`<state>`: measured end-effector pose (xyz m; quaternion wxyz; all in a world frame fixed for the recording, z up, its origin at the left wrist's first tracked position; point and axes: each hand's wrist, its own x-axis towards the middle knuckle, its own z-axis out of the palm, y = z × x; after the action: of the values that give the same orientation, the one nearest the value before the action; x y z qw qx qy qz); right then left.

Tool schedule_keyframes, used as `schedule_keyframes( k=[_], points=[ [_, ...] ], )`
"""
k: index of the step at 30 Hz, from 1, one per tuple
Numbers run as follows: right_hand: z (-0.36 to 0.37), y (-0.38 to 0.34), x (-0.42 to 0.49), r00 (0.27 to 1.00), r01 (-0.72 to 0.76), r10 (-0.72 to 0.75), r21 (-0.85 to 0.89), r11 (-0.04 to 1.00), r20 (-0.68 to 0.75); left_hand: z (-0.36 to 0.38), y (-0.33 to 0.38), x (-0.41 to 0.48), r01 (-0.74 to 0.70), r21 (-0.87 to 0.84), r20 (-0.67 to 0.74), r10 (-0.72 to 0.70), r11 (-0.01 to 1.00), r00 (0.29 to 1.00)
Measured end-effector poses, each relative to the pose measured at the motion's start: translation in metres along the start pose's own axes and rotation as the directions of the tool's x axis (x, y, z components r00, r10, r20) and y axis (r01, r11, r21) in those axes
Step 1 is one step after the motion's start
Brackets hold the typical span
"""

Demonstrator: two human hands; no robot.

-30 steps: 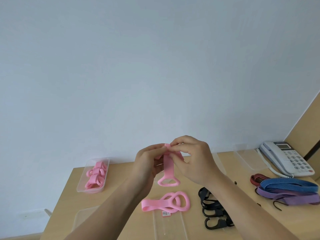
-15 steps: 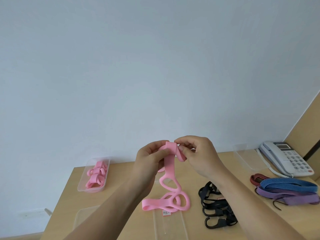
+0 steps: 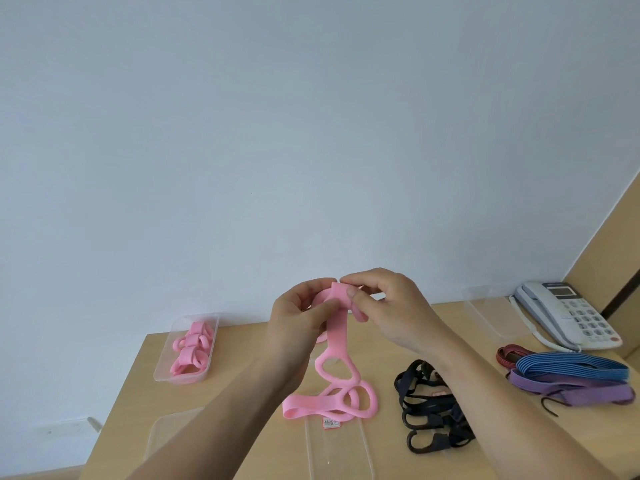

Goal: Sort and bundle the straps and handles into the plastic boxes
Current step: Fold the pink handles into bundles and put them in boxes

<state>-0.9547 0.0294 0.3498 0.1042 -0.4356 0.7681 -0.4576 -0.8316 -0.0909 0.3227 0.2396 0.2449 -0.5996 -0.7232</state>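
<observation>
**A:** Layout?
**B:** Wooden counter against a pale wall. Desk phone in the far right corner. Four clear plastic boxes. The far-left box holds rolled pink handles. Then a near-left box, a centre box and a far-right box beside the phone.
**A:** Straps?
**B:** Right side, near the phone: blue strap lying on a purple strap, red strap just behind them. Black straps in a tangled heap right of centre, hooks showing.
**A:** Hands?
**B:** Both raised above the middle of the counter. Left hand is curled round the upper part of the held pink handle, thumb across it. Right hand pinches the folded-over top end between thumb and forefinger.
**A:** And the rest of it?
**B:** Hangs down, ring end low over a second pink handle lying flat at the far end of the centre box. Can't tell whether the two touch.
</observation>
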Motion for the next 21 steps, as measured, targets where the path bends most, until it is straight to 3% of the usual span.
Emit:
schedule_keyframes(
  k=[3, 12, 17, 21],
  points=[
    [-0.001, -0.005, 0.001, 0.999, 0.042, -0.042, -0.046, 0.998, 0.015, 0.0, 0.0, -0.001, 0.01, -0.007, -0.03, -0.01, 1.0, 0.999],
    [0.004, -0.005, -0.007, 0.974, 0.167, -0.159, 0.033, 0.985, -0.161, -0.001, -0.002, -0.007, 0.123, -0.037, -0.043, -0.125, 0.992, 0.991],
    [0.007, -0.005, -0.01, 0.918, 0.326, -0.338, -0.09, 0.941, -0.206, -0.005, 0.001, -0.007, 0.122, -0.047, 0.024, -0.121, 0.991, 0.992],
    [0.008, -0.002, -0.011, 0.899, 0.37, -0.398, -0.17, 0.913, -0.181, -0.003, 0.004, -0.006, 0.107, -0.083, 0.065, -0.102, 0.991, 0.993]
  ],
)
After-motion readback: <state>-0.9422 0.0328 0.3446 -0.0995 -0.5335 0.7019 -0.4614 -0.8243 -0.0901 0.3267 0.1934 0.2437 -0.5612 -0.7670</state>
